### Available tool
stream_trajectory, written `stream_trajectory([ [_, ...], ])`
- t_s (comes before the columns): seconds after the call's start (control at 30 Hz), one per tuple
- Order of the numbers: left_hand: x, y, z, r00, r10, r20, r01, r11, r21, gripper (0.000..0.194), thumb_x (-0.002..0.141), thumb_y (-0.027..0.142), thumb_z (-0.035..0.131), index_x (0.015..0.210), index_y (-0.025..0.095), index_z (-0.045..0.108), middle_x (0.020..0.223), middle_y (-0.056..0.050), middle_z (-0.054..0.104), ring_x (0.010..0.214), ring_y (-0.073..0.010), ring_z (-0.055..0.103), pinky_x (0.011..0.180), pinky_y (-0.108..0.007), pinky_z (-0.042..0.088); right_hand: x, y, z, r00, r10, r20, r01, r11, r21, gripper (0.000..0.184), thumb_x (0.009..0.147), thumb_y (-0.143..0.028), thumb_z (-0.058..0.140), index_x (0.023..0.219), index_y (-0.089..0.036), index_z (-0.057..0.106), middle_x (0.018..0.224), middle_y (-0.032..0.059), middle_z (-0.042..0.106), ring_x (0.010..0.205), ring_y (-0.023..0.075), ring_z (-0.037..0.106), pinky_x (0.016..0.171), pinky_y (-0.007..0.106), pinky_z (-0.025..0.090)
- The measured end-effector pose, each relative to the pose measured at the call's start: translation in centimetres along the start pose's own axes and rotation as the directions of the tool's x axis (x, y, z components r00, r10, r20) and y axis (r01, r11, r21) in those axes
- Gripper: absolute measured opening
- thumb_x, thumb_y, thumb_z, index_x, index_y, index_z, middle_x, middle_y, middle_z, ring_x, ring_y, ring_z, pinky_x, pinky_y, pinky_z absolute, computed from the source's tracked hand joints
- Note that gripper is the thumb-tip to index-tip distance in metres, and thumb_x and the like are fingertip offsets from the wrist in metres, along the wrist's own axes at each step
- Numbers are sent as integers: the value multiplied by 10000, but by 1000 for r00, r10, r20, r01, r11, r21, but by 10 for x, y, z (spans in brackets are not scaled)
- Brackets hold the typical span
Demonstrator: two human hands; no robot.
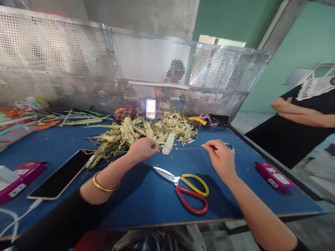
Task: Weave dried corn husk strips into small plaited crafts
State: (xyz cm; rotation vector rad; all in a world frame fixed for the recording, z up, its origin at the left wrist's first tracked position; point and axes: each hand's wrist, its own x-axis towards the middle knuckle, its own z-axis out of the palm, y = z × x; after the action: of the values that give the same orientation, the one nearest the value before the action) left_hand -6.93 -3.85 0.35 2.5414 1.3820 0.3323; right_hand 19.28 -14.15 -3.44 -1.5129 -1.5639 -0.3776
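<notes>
A thin pale thread point(180, 149) is stretched almost level between my two hands. My left hand point(143, 150), with a gold bangle on the wrist, is closed in a pinch on its left end. My right hand point(221, 155) pinches the other end, where a small yellowish bit point(203, 145) sticks out at the fingertips. Just behind the thread lies a pale corn husk piece point(168, 143), in front of a heap of dried husks point(125, 134). Scissors point(180, 181) with one yellow and one red handle lie partly open on the blue table below the hands.
A phone point(62, 176) with a white cable lies at left, by a magenta power strip point(23, 177). Another magenta device point(274, 177) lies at right. A perforated metal screen point(151, 55) stands behind the table point(131, 209). A person point(300, 115) with folded arms stands at right.
</notes>
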Motion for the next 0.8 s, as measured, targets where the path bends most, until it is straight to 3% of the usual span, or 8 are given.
stream_trajectory([
  [0.17,-14,4,16,997,45,56,-27,957,-290,220,704,336,549,599,172,651,529,27,556,558,-121,511,518,-213,317,-19,-37,10,927,209,312,-316,882,349,214,817,-397,561,739,-202,597,670,16,633,649,181,579,637,292,443],
  [0.33,-42,14,14,933,224,280,-91,903,-420,152,655,308,618,641,189,711,523,36,591,505,-93,485,482,-188,311,-17,-42,21,908,242,342,-373,838,397,208,790,-394,581,724,-198,607,672,18,644,664,183,582,648,295,443],
  [0.43,-47,11,2,894,188,406,21,889,-458,204,685,327,592,727,183,731,594,14,654,454,-98,505,465,-197,347,-14,-40,26,899,259,352,-398,821,410,202,780,-386,583,714,-197,612,663,15,644,657,181,585,648,294,441],
  [0.47,-46,10,-2,913,145,382,53,885,-463,231,704,334,572,765,179,733,617,9,664,433,-97,499,459,-202,354,-14,-39,27,895,270,355,-410,811,418,201,777,-386,584,715,-197,613,662,15,644,658,182,587,650,295,441],
  [0.53,-41,9,-5,984,37,172,46,890,-454,251,730,330,551,815,177,731,658,1,674,453,-97,506,480,-204,369,-16,-38,27,888,294,354,-434,789,434,201,770,-388,589,723,-195,617,661,16,645,659,185,593,653,299,442],
  [0.6,-35,14,-3,996,-41,-80,0,892,-452,238,740,310,551,825,180,732,694,-7,680,534,-107,531,523,-204,381,-18,-39,26,882,318,348,-454,772,446,198,760,-387,599,724,-194,620,652,16,647,651,186,595,653,303,447],
  [0.63,-33,18,1,989,-50,-137,-22,876,-482,230,744,303,553,820,179,732,704,-11,682,564,-113,540,539,-207,387,-19,-41,24,879,326,347,-461,764,451,193,755,-384,605,725,-194,624,651,17,650,650,188,597,655,306,451],
  [0.8,-33,41,31,999,19,43,25,573,-819,292,663,320,667,898,154,713,714,-23,692,634,-144,593,584,-234,439,-26,-64,20,848,348,399,-521,684,511,171,771,-360,600,765,-195,641,696,26,674,697,191,615,689,312,472],
])
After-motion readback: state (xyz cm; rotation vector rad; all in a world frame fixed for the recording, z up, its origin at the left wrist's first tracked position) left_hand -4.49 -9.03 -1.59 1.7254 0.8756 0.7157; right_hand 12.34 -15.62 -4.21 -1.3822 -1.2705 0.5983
